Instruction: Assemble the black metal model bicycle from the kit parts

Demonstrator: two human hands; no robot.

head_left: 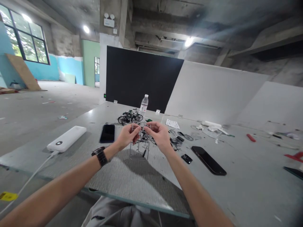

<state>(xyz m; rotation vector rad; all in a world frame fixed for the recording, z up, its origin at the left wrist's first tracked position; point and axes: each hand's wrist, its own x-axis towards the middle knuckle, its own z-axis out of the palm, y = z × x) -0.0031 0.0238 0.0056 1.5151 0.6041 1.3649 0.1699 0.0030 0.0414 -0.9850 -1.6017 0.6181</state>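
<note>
Both hands are raised over the middle of the table, close together, with their fingertips pinched. My left hand [129, 135] and my right hand [160, 135] grip the upper part of a thin, see-through plastic parts frame [139, 159], one on each side. A small dark piece [144, 153] shows within the frame's lower part. Fingers hide the frame's top. Just behind my left hand stand small dark model bicycles [130, 117]. Loose dark and clear parts [176, 140] lie beyond and to the right of my right hand.
A white power bank [67, 138] with a cable and a phone [107, 133] lie left. Farther back are a water bottle [144, 104] and a printed sheet [172, 123]. Right of my arm lie a small black piece [187, 158], another phone [208, 160] and a red object [251, 137].
</note>
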